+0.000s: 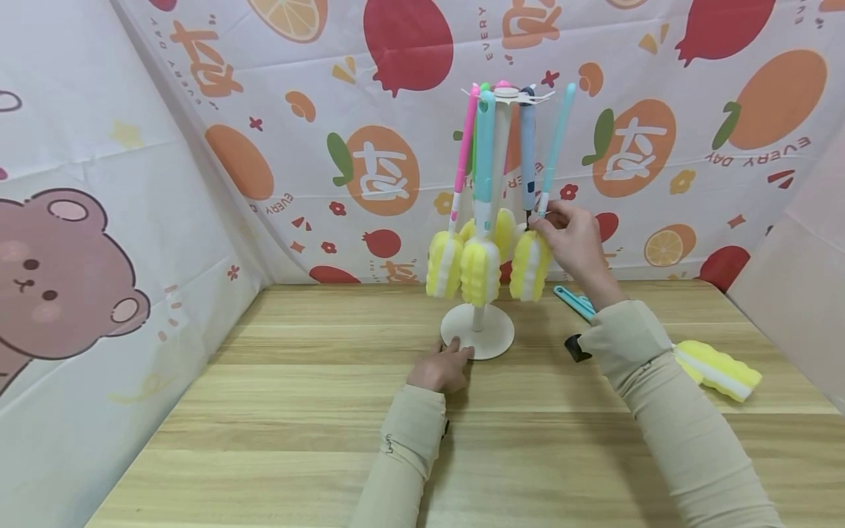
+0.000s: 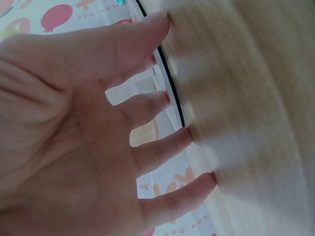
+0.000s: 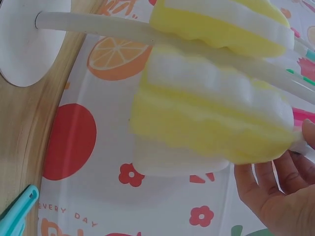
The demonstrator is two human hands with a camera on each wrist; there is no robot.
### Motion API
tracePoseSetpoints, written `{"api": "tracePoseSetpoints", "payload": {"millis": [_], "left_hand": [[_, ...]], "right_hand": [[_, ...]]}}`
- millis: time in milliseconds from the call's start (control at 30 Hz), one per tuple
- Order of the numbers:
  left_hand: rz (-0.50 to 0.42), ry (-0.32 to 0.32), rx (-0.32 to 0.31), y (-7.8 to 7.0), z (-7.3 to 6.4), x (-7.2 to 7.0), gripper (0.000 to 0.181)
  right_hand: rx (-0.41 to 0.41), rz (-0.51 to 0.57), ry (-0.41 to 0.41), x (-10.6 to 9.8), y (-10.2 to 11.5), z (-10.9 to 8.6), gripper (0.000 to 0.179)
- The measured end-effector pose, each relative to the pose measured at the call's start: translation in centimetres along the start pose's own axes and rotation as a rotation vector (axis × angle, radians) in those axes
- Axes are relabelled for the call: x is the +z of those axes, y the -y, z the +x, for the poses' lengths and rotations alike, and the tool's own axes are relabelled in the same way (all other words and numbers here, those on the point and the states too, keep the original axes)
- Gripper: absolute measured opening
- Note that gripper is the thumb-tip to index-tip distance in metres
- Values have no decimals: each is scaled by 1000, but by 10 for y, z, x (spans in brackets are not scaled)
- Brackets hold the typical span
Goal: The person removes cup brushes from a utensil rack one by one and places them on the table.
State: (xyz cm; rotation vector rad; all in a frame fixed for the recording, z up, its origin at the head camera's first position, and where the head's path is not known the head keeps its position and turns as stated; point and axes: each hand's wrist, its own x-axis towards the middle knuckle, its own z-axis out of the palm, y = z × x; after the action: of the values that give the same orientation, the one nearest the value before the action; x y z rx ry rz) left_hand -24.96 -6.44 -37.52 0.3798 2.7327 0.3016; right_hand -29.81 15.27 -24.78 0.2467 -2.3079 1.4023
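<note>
Pale teal brush (image 1: 549, 180) pinched at neck by right hand (image 1: 576, 238); left hand (image 1: 439, 368) fingers spread, touching white stand base (image 1: 491, 340)

Light-blue brush (image 1: 557, 139) kinda tilted in the right hand (image 1: 577, 238), yellow-and-white sponge (image 1: 530, 268) down. White stand (image 1: 499, 150) upright, left hand (image 1: 441, 369) touching its base (image 1: 494, 339)

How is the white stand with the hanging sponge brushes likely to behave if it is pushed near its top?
The white stand may tip, since it is tall and slim and carries the sponge brushes high above its base. That flat, round base should give some steadiness. The sponge brushes would likely swing, as they hang from the top.
</note>
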Motion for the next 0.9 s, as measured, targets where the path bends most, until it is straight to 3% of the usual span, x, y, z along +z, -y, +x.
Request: {"api": "tracePoseSetpoints", "payload": {"millis": [433,900], "left_hand": [[3,-4,4,0,0,-1,59],[-11,3,-6,0,1,0,60]], "right_hand": [[-15,-3,2,-4,-9,-1,32],[42,-36,19,-10,-17,-3,38]]}}
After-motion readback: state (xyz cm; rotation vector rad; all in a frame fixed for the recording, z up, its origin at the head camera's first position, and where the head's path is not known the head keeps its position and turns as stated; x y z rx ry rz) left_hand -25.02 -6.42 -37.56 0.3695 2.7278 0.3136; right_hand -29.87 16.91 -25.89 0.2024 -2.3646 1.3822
